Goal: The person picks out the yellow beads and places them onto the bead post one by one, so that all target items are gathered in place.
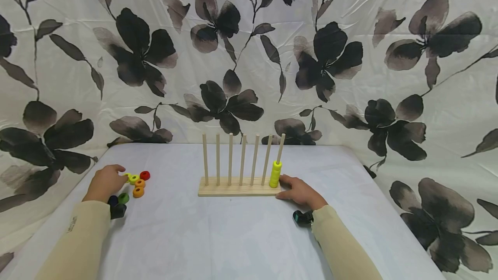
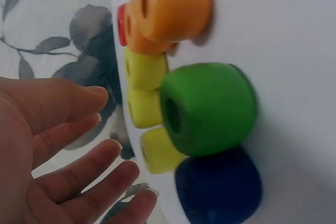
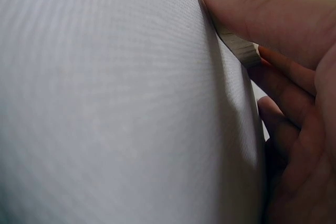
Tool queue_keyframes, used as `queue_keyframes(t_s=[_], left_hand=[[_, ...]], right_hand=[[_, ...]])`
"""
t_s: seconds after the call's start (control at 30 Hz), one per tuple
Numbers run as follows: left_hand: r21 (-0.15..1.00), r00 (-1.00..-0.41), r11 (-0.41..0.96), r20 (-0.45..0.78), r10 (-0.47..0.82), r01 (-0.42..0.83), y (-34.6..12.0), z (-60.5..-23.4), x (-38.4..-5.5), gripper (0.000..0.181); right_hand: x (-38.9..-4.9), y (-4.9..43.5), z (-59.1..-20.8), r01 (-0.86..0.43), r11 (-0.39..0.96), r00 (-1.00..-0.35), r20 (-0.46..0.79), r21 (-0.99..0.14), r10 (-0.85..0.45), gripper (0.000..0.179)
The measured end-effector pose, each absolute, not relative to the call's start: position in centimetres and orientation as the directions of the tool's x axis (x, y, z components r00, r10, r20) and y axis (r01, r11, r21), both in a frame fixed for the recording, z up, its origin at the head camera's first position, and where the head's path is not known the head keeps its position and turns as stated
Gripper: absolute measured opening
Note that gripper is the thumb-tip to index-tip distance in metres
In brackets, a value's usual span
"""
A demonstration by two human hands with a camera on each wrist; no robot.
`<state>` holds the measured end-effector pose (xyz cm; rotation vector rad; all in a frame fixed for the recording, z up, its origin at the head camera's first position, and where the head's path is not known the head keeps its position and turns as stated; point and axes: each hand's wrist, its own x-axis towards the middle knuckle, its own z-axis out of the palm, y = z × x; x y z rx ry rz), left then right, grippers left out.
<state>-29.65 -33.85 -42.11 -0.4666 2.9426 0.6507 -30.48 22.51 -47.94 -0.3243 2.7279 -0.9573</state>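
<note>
Toward the right of the table in the head view stands a wooden peg rack with a row of upright pegs. Its rightmost peg carries a stack of yellow beads. My right hand grips the right end of the rack's base, thumb along the front and fingers round the end. At the left, my left hand reaches beside a group of loose beads, its fingers spread and nothing between them. The group has yellow beads, orange beads, a red bead, a green bead and a blue bead.
A white cloth covers the table. Behind it hangs a curtain printed with dark flowers, close to the table's back edge. Dark wrist cameras are worn on both arms, below the hands.
</note>
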Motion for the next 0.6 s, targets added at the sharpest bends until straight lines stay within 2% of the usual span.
queue_keyframes(t_s=[0.6], left_hand=[[0.387,-0.94,0.859,-0.194,-0.281,-0.337,-34.3,-43.0,-29.61,0.044]], right_hand=[[-30.26,22.44,-47.62,-0.121,0.754,-0.953,-0.138,-0.646,-0.271,0.075]])
